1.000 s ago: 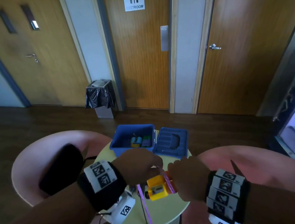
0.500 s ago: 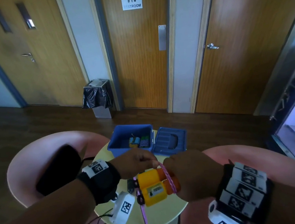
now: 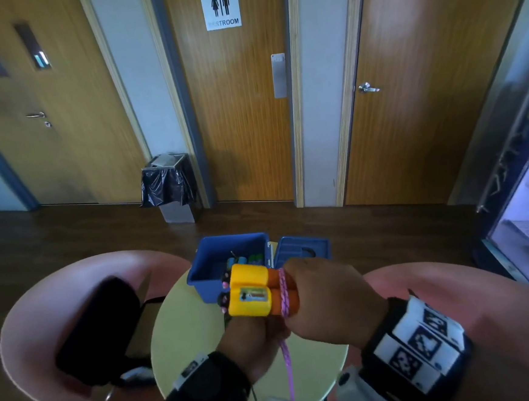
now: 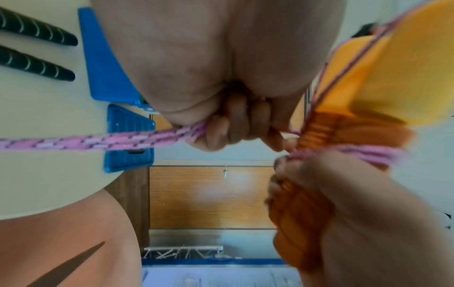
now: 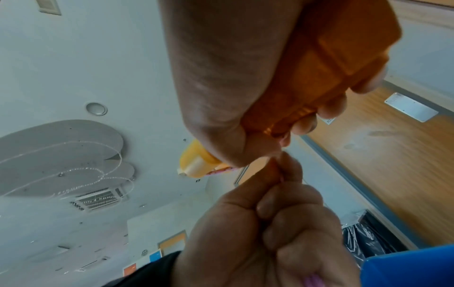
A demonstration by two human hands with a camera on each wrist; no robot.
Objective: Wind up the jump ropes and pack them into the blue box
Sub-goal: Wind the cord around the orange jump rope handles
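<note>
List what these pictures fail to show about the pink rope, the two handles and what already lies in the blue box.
- Pink rope: its free end runs off the bottom edge of the head view.
- Orange handles: the right hand covers their rear ends; the number of wraps is blurred in the left wrist view.
- Blue box: the yellow handle caps hide part of its contents, and the rest is too small to identify.
- Left hand: its fingers are hidden in the head view.

right hand (image 5: pixel 233 77) gripping orange handles (image 5: pixel 326 73), left hand (image 5: pixel 270 233) fisted just below, ceiling behind
</note>
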